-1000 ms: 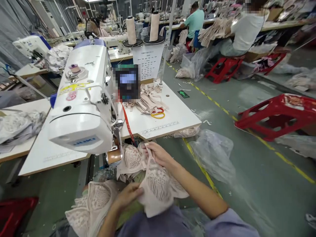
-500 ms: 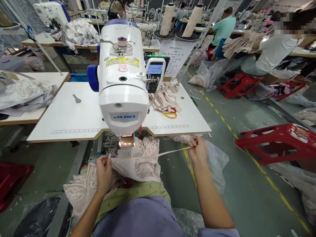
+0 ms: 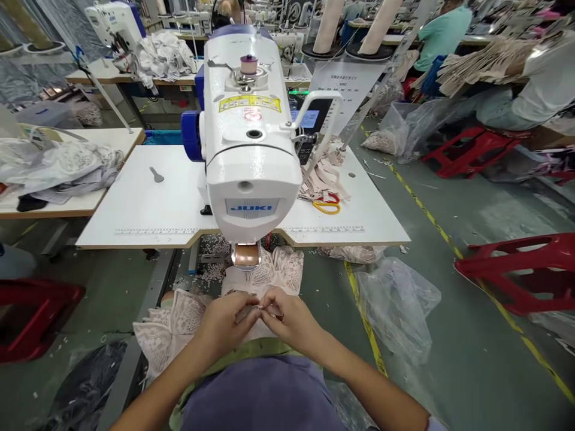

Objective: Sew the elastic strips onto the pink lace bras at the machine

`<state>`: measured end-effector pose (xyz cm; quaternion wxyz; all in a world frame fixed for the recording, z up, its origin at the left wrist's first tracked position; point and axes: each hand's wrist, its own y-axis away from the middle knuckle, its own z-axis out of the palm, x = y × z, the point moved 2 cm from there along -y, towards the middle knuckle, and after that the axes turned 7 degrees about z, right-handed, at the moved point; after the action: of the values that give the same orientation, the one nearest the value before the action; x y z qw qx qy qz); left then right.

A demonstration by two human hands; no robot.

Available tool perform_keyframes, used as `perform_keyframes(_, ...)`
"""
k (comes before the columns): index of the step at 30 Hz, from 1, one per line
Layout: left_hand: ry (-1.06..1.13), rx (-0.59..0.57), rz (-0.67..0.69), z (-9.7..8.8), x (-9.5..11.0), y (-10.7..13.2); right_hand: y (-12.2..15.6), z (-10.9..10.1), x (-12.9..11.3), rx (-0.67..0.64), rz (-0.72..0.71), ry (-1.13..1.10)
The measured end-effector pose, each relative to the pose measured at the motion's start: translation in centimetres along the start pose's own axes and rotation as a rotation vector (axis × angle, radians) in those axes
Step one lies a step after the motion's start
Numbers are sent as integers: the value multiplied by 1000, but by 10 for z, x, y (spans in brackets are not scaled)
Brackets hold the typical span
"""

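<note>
My left hand point(image 3: 227, 320) and my right hand point(image 3: 290, 317) meet in front of my waist, below the sewing machine head point(image 3: 251, 161). Thumb and fingers of both are pinched together, fingertips nearly touching, on a thin pale edge of a lace bra point(image 3: 284, 272). Its beige lace cups lie just beyond my hands, under the machine's front end. The exact part between my fingertips is mostly hidden. Another beige lace piece point(image 3: 168, 326) lies left of my left hand, over the green cloth point(image 3: 251, 350) on my lap.
The white machine table point(image 3: 166, 197) carries yellow-and-red-handled scissors point(image 3: 327, 205), beige fabric strips point(image 3: 330, 173) and a small grey tool point(image 3: 156, 175). A clear plastic bag point(image 3: 399, 305) lies on the floor at right, near a red stool point(image 3: 521, 269). People sit working at back right.
My right hand has come in from the far right, where it held a narrow strap stretched out, to meet my left hand. My left hand has shifted right and slightly down. The view has shifted too.
</note>
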<state>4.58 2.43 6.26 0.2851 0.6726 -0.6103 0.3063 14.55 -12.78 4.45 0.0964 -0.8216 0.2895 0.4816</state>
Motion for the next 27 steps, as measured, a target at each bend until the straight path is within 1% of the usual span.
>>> perform_keyframes(2,-77,2,8,4,-2,3,-2,-1,-3,-49,18,-2)
perform_keyframes(5,-212,41,59,12,-4,8,-4,-4,-7,-132,38,-21)
perform_keyframes(7,-257,62,104,16,-4,11,-4,-6,-7,-149,32,-43)
perform_keyframes(10,-181,50,115,15,-4,12,-3,-9,2,-139,78,-196)
perform_keyframes(13,-51,40,134,8,-2,13,-2,-13,16,-109,207,-436)
perform_keyframes(14,-44,33,148,5,0,14,-2,-14,18,-107,224,-461)
perform_keyframes(15,-63,16,161,3,2,16,-1,-17,18,-121,208,-438)
perform_keyframes(16,-102,-9,176,1,6,18,0,-19,14,-144,155,-374)
perform_keyframes(18,-201,-58,217,-1,13,22,3,-22,2,-223,-20,-187)
perform_keyframes(19,-240,-64,249,-1,17,23,5,-23,-6,-267,-117,-105)
perform_keyframes(21,-257,-39,328,-2,24,26,10,-22,-18,-341,-280,2)
perform_keyframes(23,-192,6,361,-1,27,27,13,-19,-23,-382,-390,80)
perform_keyframes(24,-134,30,359,-1,27,27,14,-17,-24,-378,-436,114)
perform_keyframes(27,48,105,334,-3,24,27,15,-10,-21,-293,-540,198)
